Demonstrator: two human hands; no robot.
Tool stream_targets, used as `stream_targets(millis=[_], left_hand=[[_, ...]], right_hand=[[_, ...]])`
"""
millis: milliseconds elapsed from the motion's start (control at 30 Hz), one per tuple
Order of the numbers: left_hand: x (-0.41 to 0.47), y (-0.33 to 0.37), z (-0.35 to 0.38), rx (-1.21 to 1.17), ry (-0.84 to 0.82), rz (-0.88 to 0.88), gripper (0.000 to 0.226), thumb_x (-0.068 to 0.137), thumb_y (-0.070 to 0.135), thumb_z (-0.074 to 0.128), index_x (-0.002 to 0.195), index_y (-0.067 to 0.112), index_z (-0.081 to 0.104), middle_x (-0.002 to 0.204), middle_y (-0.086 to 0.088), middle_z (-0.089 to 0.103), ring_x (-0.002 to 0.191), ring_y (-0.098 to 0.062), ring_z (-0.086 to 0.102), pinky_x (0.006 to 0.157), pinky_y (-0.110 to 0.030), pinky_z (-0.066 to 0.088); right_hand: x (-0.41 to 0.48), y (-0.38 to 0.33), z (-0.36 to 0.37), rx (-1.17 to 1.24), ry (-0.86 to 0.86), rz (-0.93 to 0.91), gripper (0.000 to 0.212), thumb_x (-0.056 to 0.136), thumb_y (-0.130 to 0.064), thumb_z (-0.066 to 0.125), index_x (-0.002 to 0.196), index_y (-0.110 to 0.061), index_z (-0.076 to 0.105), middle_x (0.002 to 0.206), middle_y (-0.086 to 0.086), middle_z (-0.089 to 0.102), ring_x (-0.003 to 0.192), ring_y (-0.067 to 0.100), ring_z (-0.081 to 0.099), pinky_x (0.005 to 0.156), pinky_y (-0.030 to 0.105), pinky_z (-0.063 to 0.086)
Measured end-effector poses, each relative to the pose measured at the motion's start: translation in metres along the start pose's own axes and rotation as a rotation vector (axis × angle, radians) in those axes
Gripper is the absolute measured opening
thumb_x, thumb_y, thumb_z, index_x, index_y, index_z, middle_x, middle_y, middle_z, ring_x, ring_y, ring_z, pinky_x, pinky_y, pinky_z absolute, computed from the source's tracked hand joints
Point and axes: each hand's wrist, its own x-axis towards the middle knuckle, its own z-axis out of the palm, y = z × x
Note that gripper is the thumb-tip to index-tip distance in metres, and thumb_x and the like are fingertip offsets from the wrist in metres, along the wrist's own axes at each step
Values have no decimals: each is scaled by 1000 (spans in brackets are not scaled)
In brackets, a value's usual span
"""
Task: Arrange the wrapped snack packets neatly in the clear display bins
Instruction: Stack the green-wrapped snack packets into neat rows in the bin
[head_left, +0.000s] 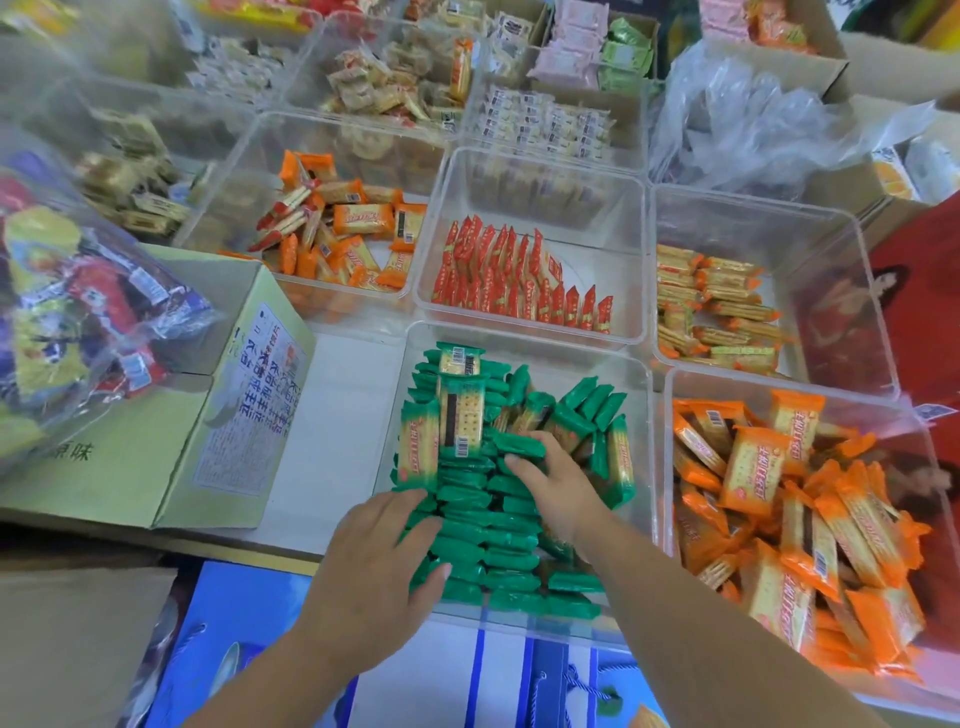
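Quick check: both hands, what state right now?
Left hand: open, fingers pressed flat against the stacked green packets.
Right hand: fingers and thumb pinch one green packet.

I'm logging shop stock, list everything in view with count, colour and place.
green packets: dozens, green, rows in nearest centre bin
red packets: many, red, upright in bin behind
orange packets: many, orange, loose in near-right bin
orange-red packets: many, mixed, loose, bin left of red
yellow packets: several, yellow-orange, stacked, right bin behind
cardboard box: one, pale green, left
snack bag: one, clear, multicoloured contents, over box
left hand: one, flat on green packets
right hand: one, gripping a green packet
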Motion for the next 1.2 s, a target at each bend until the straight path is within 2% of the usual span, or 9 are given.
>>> stream_targets(millis=[67, 233, 367, 467, 633, 733, 833, 1033, 1200], left_hand=[[-3, -2, 3, 3, 41, -58, 46, 90, 48, 51, 116, 15, 71, 135, -13, 59, 121, -37, 55, 99, -51, 40], [-1, -1, 10, -75, 104, -204, 59, 85, 51, 55, 132, 15, 60, 150, -16, 42, 135, -40, 41, 106, -59, 35], [0, -2, 12, -79, 73, -221, 67, 82, 54, 55, 138, 16, 55, 155, -16, 36, 136, -40, 40, 107, -59, 37], [1, -1, 12, -64, 52, -221, 67, 82, 54, 55, 137, 17, 55, 155, -16, 37, 137, -40, 41, 106, -60, 39], [1, -2, 13, -46, 49, -217, 65, 80, 52, 56, 135, 17, 60, 154, -15, 38, 137, -40, 40, 107, -58, 40], [0, -2, 14, -41, 51, -213, 65, 80, 53, 56, 134, 17, 60, 154, -15, 39, 139, -39, 39, 108, -56, 40], [0, -3, 15, -42, 58, -210, 65, 80, 53, 56, 135, 18, 60, 154, -14, 39, 140, -38, 37, 108, -55, 38], [1, -2, 15, -50, 49, -222, 66, 80, 54, 55, 135, 17, 60, 154, -14, 40, 140, -39, 37, 108, -55, 41], [2, -2, 14, -51, 44, -224, 65, 81, 53, 54, 134, 17, 62, 152, -15, 42, 140, -40, 37, 108, -55, 42]], right_hand=[[1, 1, 4, -30, 30, 11, 38, 93, -49, 60, 129, -44, 50, 139, 2, 50, 124, 27, 52, 107, 50, 43], [0, 3, -1, 27, 68, 92, 24, 96, -36, 57, 116, -49, 51, 104, 7, 70, 100, 39, 67, 95, 55, 52], [0, -2, -7, 98, -5, 135, 26, 90, -37, 62, 110, -51, 55, 107, 18, 71, 94, 39, 68, 94, 64, 48], [1, -10, -6, 87, -46, 172, 36, 81, -52, 61, 116, -50, 51, 130, 29, 58, 114, 51, 56, 100, 63, 43], [11, -13, -1, 200, -77, 234, 57, 78, -63, 53, 130, -40, 47, 144, -3, 42, 127, 25, 41, 106, 48, 32], [15, -11, -2, 159, -24, 210, 46, 95, -60, 48, 133, -35, 51, 148, -1, 42, 130, 24, 41, 103, 45, 34], [16, -4, -2, 16, 16, 143, 58, 97, -64, 45, 145, -32, 45, 156, 4, 32, 141, 30, 34, 112, 47, 31], [20, -3, 3, -75, 103, 169, 63, 95, -59, 53, 143, -18, 43, 132, 7, 56, 98, 19, 51, 82, 33, 40], [29, -12, 13, -243, 133, 195, 79, 93, -65, 51, 149, -11, 36, 137, 11, 56, 109, 29, 58, 80, 31, 42]])
